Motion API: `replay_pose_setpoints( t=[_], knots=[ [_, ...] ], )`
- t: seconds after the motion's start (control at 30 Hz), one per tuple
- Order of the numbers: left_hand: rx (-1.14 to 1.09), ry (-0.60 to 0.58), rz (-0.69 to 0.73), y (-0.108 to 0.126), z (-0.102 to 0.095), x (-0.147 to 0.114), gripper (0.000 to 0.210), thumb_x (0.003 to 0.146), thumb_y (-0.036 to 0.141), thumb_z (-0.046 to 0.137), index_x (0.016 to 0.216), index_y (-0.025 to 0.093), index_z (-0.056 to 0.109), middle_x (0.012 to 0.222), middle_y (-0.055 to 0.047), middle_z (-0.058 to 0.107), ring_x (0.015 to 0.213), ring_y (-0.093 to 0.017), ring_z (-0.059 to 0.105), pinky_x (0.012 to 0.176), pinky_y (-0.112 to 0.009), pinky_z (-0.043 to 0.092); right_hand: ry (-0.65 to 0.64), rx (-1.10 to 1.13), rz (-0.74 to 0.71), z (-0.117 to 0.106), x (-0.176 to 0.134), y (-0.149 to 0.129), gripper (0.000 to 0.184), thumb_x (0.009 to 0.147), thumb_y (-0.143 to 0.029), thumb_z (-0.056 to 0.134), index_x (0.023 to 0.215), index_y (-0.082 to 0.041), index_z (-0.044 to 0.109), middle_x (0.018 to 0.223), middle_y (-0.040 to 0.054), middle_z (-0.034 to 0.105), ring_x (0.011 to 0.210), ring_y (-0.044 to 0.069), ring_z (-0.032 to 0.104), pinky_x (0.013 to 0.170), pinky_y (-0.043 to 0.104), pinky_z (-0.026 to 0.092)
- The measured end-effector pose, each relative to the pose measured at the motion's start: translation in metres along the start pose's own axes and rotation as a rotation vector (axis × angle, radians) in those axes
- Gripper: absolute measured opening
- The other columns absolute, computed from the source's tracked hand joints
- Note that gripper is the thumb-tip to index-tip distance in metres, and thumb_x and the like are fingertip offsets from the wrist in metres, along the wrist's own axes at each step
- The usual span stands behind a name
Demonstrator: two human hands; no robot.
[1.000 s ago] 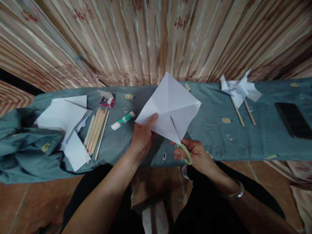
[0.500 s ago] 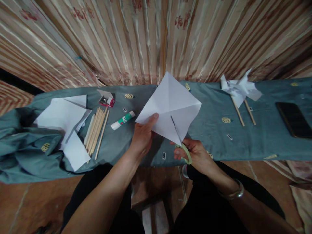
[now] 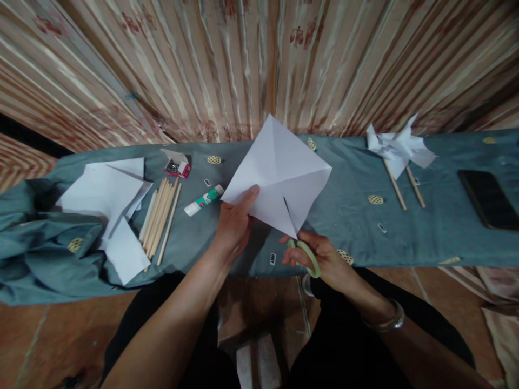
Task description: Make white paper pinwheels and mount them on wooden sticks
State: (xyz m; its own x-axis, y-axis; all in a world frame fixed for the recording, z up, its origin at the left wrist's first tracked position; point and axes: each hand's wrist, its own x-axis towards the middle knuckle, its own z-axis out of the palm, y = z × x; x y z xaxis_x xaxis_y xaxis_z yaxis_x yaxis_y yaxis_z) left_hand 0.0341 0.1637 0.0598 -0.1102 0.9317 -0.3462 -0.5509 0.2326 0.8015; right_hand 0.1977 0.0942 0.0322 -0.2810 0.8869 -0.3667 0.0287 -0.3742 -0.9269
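A square white sheet of paper (image 3: 279, 167) with crossing diagonal creases is held up over the cloth, one corner pointing away from me. My left hand (image 3: 235, 224) grips its left corner, thumb on top and fingers underneath. In my right hand (image 3: 316, 254) is a pair of scissors (image 3: 308, 258) with pale green handles. One dark blade lies over the paper at the corner nearest me, pointing toward the centre; the other blade is hidden beneath the sheet. The handles are spread a little apart.
Left on the blue-green cloth (image 3: 344, 227) lie white papers (image 3: 109, 189), wooden sticks (image 3: 160, 216), a glue stick (image 3: 204, 200) and an opened small box (image 3: 177, 165) of metal bits. To the right are paper pinwheels (image 3: 399, 146) on sticks and a phone (image 3: 488, 197). A curtain (image 3: 251, 65) hangs behind.
The paper and my left hand have shifted slightly left and away from me. The scissors' handles have spread a little, and less blade shows over the sheet.
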Motion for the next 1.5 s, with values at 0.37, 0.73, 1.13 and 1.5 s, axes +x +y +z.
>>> replay_pose_setpoints(
  t=[0.37,0.73,1.13,1.5],
  knots=[
    [0.019,-0.027,0.187,0.029,-0.016,0.015,0.021,0.071,0.020,0.079,0.090,0.022,0.071,0.099,-0.001,0.076,0.105,-0.023,0.067,0.088,-0.033,0.055,-0.214,-0.172,0.153,-0.058,-0.010,-0.016,0.047,0.071,-0.053,0.078,0.096,-0.016,0.066,0.071,0.0000,0.064,0.057,0.010,0.053,0.049,0.021,0.040],
    [0.349,-0.187,-0.005,0.005,-0.022,0.006,0.017,0.062,0.026,0.081,0.074,0.015,0.077,0.079,-0.009,0.077,0.069,-0.023,0.069,0.067,-0.032,0.054,0.400,-0.065,-0.243,-0.074,0.009,-0.021,0.042,0.055,-0.043,0.088,0.088,-0.024,0.070,0.070,-0.0029,0.067,0.062,0.013,0.059,0.054,0.025,0.049],
    [0.115,-0.361,-0.214,0.006,-0.013,-0.004,0.048,0.066,0.058,0.077,0.087,0.016,0.075,0.093,-0.014,0.076,0.094,-0.030,0.070,0.080,-0.037,0.054,0.432,0.057,-0.176,-0.052,0.019,-0.027,0.035,0.051,-0.039,0.087,0.073,-0.021,0.066,0.061,-0.0057,0.061,0.049,0.008,0.046,0.045,0.023,0.040],
    [0.137,-0.395,-0.107,-0.022,0.009,-0.026,0.024,0.066,0.032,0.081,0.086,0.024,0.072,0.111,-0.007,0.074,0.118,-0.027,0.062,0.098,-0.038,0.048,0.589,0.026,-0.365,-0.025,0.039,-0.025,0.037,0.060,-0.045,0.081,0.082,-0.024,0.059,0.069,-0.0041,0.063,0.059,0.013,0.052,0.056,0.028,0.045]
  ],
)
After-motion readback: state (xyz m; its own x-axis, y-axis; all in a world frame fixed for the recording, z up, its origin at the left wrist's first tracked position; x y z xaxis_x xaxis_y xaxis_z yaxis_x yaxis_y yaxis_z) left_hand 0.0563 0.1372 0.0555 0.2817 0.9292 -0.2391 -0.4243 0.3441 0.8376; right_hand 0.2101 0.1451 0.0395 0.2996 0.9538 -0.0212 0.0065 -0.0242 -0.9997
